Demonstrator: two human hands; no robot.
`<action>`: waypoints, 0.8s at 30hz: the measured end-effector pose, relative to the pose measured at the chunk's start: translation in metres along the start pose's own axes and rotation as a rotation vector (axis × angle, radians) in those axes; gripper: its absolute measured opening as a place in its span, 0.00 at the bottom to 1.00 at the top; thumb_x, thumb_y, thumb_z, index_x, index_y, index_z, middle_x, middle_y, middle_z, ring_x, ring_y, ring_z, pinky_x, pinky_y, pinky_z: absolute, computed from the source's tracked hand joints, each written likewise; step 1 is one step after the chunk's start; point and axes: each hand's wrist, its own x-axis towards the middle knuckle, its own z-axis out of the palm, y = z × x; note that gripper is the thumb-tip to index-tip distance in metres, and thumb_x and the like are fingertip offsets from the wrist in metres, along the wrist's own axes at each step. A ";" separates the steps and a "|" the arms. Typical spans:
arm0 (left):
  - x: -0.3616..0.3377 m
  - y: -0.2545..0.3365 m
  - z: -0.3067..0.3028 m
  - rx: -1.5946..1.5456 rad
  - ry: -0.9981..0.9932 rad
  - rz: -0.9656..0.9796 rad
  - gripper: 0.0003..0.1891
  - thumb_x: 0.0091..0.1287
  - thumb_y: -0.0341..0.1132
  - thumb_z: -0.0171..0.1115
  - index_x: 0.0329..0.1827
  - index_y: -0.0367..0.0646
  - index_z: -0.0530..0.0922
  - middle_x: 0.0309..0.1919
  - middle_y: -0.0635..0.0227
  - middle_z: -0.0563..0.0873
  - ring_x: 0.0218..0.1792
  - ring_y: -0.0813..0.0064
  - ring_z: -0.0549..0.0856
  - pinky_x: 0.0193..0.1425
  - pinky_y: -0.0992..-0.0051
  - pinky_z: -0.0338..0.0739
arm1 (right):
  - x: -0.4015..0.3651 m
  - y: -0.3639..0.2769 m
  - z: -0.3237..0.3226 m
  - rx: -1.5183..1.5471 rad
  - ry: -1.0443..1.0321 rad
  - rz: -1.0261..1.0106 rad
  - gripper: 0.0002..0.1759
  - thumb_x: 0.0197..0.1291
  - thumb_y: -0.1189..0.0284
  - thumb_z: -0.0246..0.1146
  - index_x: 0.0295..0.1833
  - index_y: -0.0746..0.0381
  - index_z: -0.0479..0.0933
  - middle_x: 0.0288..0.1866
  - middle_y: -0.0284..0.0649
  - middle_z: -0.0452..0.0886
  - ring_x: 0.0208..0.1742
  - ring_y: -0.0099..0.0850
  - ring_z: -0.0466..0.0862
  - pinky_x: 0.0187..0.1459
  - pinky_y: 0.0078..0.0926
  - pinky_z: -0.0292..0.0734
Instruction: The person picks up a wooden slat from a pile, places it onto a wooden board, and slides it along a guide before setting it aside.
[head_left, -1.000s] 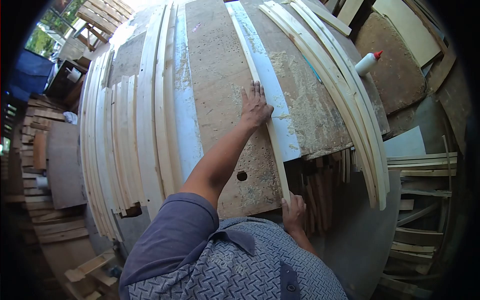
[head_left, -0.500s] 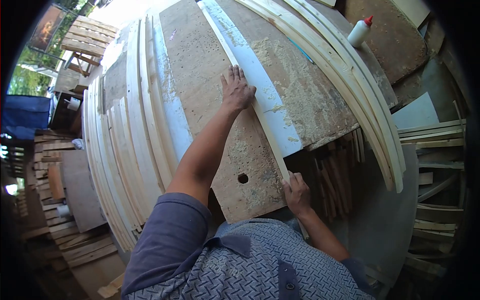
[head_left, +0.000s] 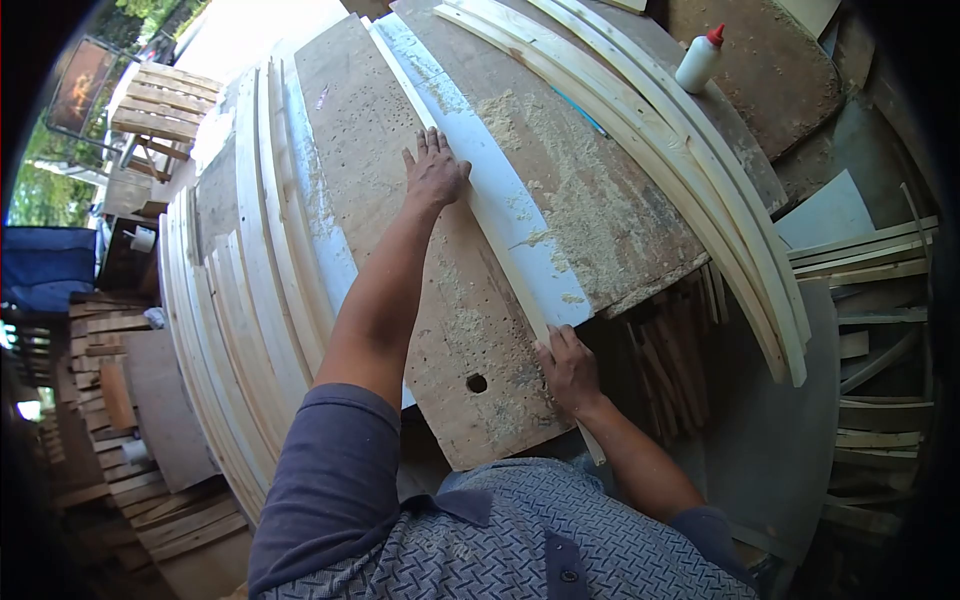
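A long, thin wooden strip runs lengthwise over the brown board, along the edge of a white panel. My left hand lies on the strip near its middle, fingers spread and pointing away from me. Closer to my body, my right hand has its fingers closed around the strip, whose near end shows below that hand. Sawdust is scattered over the board and the panel, and a round hole sits in the board's near part.
Long boards lie side by side at the left, and others at the right. A white bottle with a red cap stands beyond the right boards. Stacked wood fills the far right. A slatted pallet is at the upper left.
The near end of the strip now shows more clearly below my right hand. Both hands and the strip appear further left in view, and the surroundings have shifted slightly too.
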 end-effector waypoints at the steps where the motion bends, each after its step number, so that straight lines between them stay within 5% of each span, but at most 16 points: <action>1: 0.005 -0.001 -0.002 0.000 -0.017 -0.012 0.41 0.73 0.52 0.49 0.80 0.32 0.50 0.82 0.51 0.49 0.83 0.53 0.44 0.81 0.43 0.41 | 0.005 0.000 0.002 -0.001 0.008 -0.003 0.20 0.70 0.66 0.58 0.54 0.74 0.76 0.43 0.53 0.77 0.42 0.52 0.83 0.43 0.45 0.80; 10: 0.032 -0.018 -0.014 0.026 -0.073 -0.080 0.40 0.76 0.57 0.41 0.82 0.40 0.49 0.83 0.59 0.47 0.83 0.53 0.40 0.80 0.38 0.40 | 0.055 -0.006 0.013 0.043 0.003 0.015 0.19 0.70 0.66 0.57 0.52 0.73 0.76 0.44 0.53 0.77 0.44 0.51 0.83 0.45 0.44 0.80; 15: -0.014 -0.043 -0.002 -0.177 0.060 -0.153 0.37 0.78 0.61 0.33 0.82 0.46 0.52 0.83 0.60 0.48 0.83 0.52 0.39 0.80 0.38 0.36 | 0.090 -0.014 0.020 0.071 -0.019 0.025 0.15 0.70 0.66 0.57 0.47 0.70 0.75 0.44 0.52 0.76 0.43 0.52 0.82 0.45 0.46 0.79; 24: -0.098 -0.085 0.041 -0.149 0.189 -0.218 0.35 0.77 0.57 0.38 0.81 0.46 0.56 0.83 0.60 0.51 0.83 0.54 0.42 0.81 0.44 0.28 | 0.154 -0.014 0.047 -0.082 0.050 -0.054 0.14 0.69 0.63 0.58 0.39 0.65 0.77 0.42 0.47 0.76 0.41 0.47 0.81 0.47 0.46 0.71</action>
